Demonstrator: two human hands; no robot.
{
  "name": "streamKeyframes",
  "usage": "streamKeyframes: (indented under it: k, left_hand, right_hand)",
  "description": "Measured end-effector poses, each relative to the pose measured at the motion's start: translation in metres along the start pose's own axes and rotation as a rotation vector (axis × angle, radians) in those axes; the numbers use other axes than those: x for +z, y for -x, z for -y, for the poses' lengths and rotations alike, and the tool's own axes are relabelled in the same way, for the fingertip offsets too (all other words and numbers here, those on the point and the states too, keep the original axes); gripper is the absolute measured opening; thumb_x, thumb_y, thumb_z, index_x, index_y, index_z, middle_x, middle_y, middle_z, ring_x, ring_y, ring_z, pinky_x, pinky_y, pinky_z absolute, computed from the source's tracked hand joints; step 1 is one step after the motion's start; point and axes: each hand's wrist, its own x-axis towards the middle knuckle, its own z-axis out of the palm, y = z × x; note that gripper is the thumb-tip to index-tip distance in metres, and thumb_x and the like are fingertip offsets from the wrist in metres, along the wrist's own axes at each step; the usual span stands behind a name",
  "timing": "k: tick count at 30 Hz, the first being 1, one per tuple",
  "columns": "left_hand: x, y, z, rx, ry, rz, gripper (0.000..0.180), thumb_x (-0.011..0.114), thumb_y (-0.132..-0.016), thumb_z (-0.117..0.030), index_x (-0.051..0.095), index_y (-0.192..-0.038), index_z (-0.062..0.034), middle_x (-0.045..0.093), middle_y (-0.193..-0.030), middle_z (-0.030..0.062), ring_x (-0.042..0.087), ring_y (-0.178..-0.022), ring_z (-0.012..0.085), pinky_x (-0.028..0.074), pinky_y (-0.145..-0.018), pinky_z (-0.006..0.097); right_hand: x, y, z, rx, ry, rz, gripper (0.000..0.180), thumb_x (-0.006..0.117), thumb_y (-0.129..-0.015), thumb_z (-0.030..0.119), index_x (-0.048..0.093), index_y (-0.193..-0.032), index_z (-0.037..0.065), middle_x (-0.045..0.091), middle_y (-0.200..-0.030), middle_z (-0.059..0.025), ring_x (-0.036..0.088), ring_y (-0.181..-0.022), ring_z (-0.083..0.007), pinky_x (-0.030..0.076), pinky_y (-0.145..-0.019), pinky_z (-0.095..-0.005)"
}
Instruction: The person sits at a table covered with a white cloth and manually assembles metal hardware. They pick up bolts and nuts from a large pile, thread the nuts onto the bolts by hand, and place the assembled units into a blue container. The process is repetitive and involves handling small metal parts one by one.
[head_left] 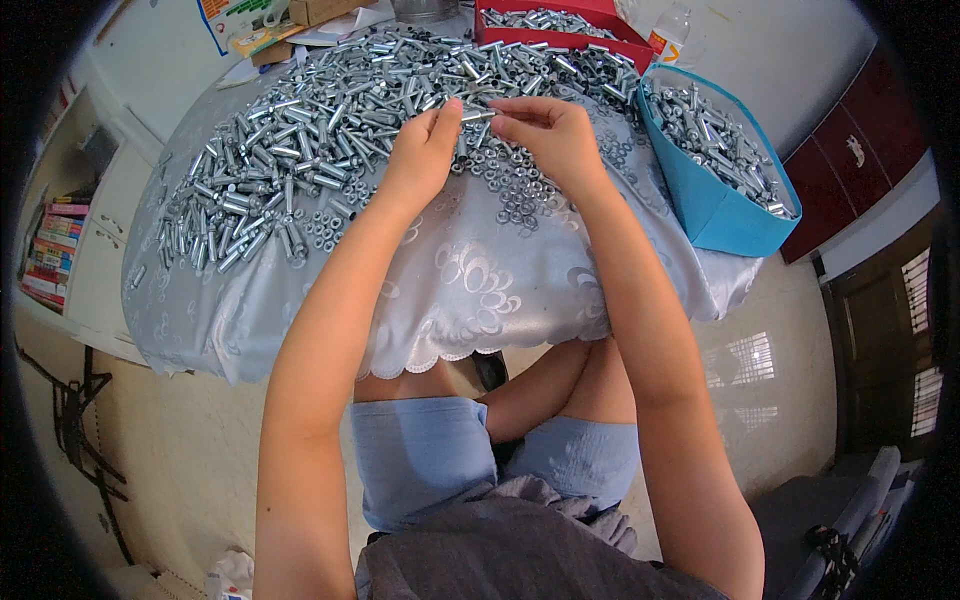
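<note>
Left hand (425,155) and right hand (558,140) come close together over the far half of the table, with a slim silver metal piece (478,116) bridging the narrow gap between them. At the left end, the left thumb presses on it, while the other left fingers are mostly hidden behind the hand. At the right end, the right thumb and forefinger close in on it in a narrow pinch (whether both of them bear on it firmly, I cannot tell).

Beyond the hands and spreading well out to their left lies a big heap of silver bolts (300,140), jumbled in every direction. Just below the right hand, on the near side, sits a loose patch of hex nuts (525,195), thinning out toward the person. Underneath everything is a shiny pale tablecloth (540,290) with a leafy pattern and a scalloped edge, bare for the most part between the forearms.

To the right of the right hand stands a blue bin (740,232), filled with similar metal pieces. Farther off, ahead of the hands and slightly right, a red box (628,48) holds more of them, and a clear bottle (672,25) stands beside it.
</note>
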Motion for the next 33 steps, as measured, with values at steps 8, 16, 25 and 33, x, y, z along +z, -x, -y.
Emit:
streamKeyframes:
  k: [8,16,25,33]
  left_hand:
    - [-0.001,-0.002,0.002,0.07,-0.016,-0.034,0.04,0.045,-0.089,-0.041,0.045,-0.066,-0.0084,0.036,-0.055,-0.006,0.033,-0.047,0.0032,0.025,-0.042,0.02]
    - [0.001,0.008,-0.025,-0.207,0.255,0.121,0.039,0.044,-0.088,-0.04,0.036,-0.06,-0.0138,0.033,-0.055,-0.0042,0.035,-0.049,0.0092,0.03,-0.049,0.023]
    - [-0.004,0.006,-0.031,-0.493,0.69,0.253,0.039,0.043,-0.088,-0.038,0.031,-0.058,-0.0158,0.027,-0.054,-0.0044,0.032,-0.049,0.0101,0.028,-0.05,0.024]
    - [-0.016,-0.001,-0.022,-0.501,0.935,0.221,0.037,0.041,-0.088,-0.034,0.03,-0.057,-0.0158,0.028,-0.053,-0.0045,0.029,-0.047,0.0091,0.028,-0.047,0.024]
  right_hand:
    - [0.001,0.002,0.002,-0.065,0.014,0.027,0.021,0.065,-0.074,0.006,0.064,-0.095,0.0,0.064,-0.082,-0.0058,0.057,-0.072,-0.009,0.046,-0.066,-0.0213]
    - [0.001,0.003,0.007,-0.062,0.009,-0.007,0.019,0.066,-0.075,0.008,0.064,-0.091,-0.001,0.064,-0.079,-0.0056,0.056,-0.069,-0.0085,0.046,-0.063,-0.0207]
    - [0.002,0.005,0.016,-0.083,-0.117,0.074,0.023,0.065,-0.077,0.013,0.063,-0.093,-0.003,0.064,-0.083,-0.0056,0.057,-0.077,-0.0092,0.046,-0.067,-0.0226]
    - [-0.007,0.009,0.002,-0.241,0.59,0.182,0.018,0.066,-0.071,0.018,0.067,-0.085,0.007,0.064,-0.076,-0.0126,0.06,-0.069,-0.0215,0.047,-0.064,-0.0316]
